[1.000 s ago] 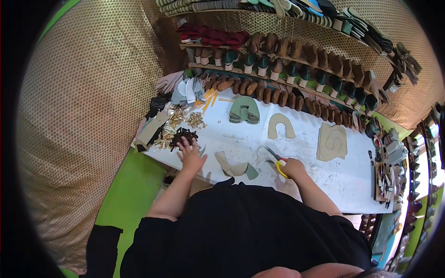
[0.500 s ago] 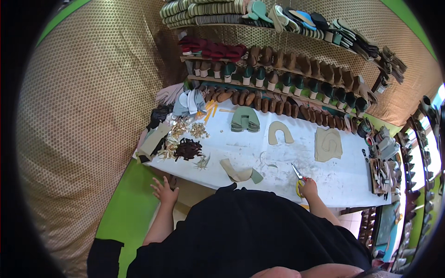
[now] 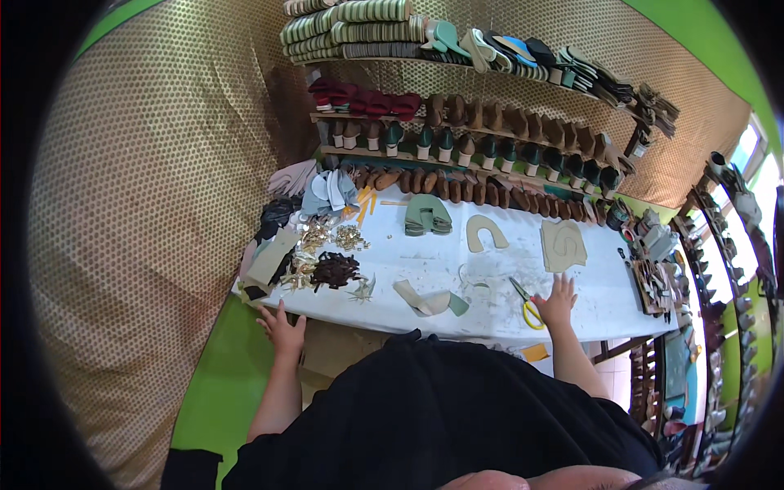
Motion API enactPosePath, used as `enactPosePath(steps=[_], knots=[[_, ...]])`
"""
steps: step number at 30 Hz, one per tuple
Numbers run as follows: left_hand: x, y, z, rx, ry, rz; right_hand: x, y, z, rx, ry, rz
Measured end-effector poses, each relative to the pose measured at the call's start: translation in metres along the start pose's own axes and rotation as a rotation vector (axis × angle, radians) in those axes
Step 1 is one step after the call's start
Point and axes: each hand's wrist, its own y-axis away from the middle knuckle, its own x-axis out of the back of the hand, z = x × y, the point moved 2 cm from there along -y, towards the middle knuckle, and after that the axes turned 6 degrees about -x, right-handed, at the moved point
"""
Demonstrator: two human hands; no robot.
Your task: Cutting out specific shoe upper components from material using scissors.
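Note:
My right hand [image 3: 556, 303] is open with fingers spread, just beside the yellow-handled scissors [image 3: 527, 304] lying on the white-covered table [image 3: 408, 263]. My left hand [image 3: 284, 331] is open at the table's near left edge, holding nothing. Beyond the right hand lies a beige sheet [image 3: 563, 247] with a curved outline on it. A beige U-shaped piece [image 3: 486, 233] lies left of that sheet, and a stack of green U-shaped pieces [image 3: 428, 215] is farther left. Beige and green offcuts [image 3: 431, 300] lie near the front edge.
On the table's left are a dark brown pile [image 3: 335, 269], small gold-coloured pieces [image 3: 349, 238] and grey-white cloth-like pieces [image 3: 331, 192]. Shelves of shoes [image 3: 490, 151] rise behind. A crowded tool rack [image 3: 650, 286] stands at the right end.
My right hand has let go of the scissors, which now lie on the table, and its fingers have spread. My left hand has shifted slightly and stays open. The view has tilted a little.

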Motion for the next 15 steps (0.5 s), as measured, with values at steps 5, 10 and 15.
enactPosePath(steps=[5, 10, 15], knots=[[0.022, -0.012, -0.008, -0.089, 0.036, 0.033, 0.063, 0.025, -0.011, -0.047, -0.04, 0.204], [0.04, -0.017, 0.01, -0.155, 0.036, 0.041, 0.095, 0.048, 0.0, -0.109, -0.022, 0.286], [0.034, -0.016, 0.039, -0.236, -0.033, -0.005, 0.093, 0.061, 0.015, -0.216, 0.036, 0.195]])
